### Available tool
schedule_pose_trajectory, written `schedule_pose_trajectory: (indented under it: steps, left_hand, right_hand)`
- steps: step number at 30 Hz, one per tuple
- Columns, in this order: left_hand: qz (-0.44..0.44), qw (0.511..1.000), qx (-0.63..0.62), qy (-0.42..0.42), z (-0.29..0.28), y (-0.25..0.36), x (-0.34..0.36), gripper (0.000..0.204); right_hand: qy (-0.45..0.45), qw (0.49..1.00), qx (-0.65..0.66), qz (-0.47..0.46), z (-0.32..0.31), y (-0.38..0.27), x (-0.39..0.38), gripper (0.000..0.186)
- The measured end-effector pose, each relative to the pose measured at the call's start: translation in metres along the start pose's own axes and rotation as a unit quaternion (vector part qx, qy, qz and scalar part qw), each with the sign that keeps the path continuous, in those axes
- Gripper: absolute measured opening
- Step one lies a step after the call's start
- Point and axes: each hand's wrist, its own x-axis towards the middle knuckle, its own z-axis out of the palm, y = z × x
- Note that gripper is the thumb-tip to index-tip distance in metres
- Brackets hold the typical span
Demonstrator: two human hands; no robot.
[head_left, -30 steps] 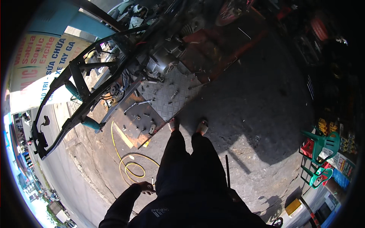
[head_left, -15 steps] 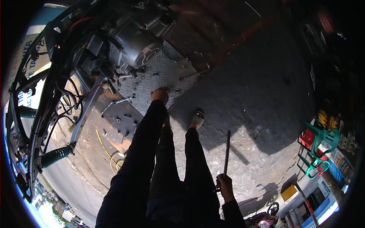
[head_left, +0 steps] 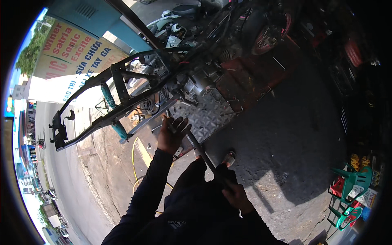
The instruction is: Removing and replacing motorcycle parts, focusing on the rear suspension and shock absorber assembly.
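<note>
My right hand (head_left: 239, 199) is closed around the near end of a long dark metal pipe (head_left: 206, 157), in front of my body. The pipe slants up and left, and its far end meets my left hand (head_left: 172, 134). My left fingers are curled round a short metal tool (head_left: 168, 115), whose tip shows above them; its exact kind is partly hidden. Beyond my hands, a stripped motorcycle frame (head_left: 118, 104) with teal shock springs (head_left: 108, 96) carries a grey engine (head_left: 199, 84). A patterned metal plate (head_left: 208, 116) lies on the ground below it.
Small parts and tools lie on the plate and beside it. A yellow hose (head_left: 134, 157) curls on the ground at left. Green plastic chairs (head_left: 355, 183) stand at the right. A spoked wheel (head_left: 265, 40) is at the back; a large sign (head_left: 81, 61) stands at far left.
My left hand has risen from the metal plate toward my body, now with a metal tool in it. My right hand has swung the pipe inward, toward the left hand. The view has tilted up.
</note>
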Motion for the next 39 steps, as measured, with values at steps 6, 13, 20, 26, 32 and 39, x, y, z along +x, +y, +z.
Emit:
schedule_pose_trajectory:
  steps: [6,13,20,26,32,39]
  left_hand:
    - [0.042,0.988,-0.087,-0.117,-0.010,0.039,-0.035,0.029]
    - [0.050,0.991,0.009,-0.121,-0.051,0.091,-0.054,0.028]
    - [-0.002,0.979,-0.089,-0.181,-0.101,0.143,-0.046,0.027]
    - [-0.041,0.956,-0.168,-0.237,-0.114,0.152,-0.036,0.030]
    - [-0.060,0.957,-0.173,-0.227,-0.111,0.160,-0.033,0.029]
    - [0.006,0.978,-0.125,-0.166,-0.100,0.158,-0.039,0.028]
  right_hand:
    - [-0.040,0.987,-0.153,-0.024,0.028,-0.057,0.014,0.040]
    - [0.025,0.998,0.011,-0.048,0.104,-0.054,0.019,0.040]
    - [0.052,0.998,-0.039,0.022,0.188,-0.113,0.021,0.036]
    - [0.133,0.913,-0.352,-0.160,0.230,-0.126,0.021,0.035]
    - [0.207,0.917,-0.300,-0.163,0.259,-0.110,0.012,0.039]
    - [0.269,0.945,-0.185,0.017,0.271,-0.118,-0.009,0.049]
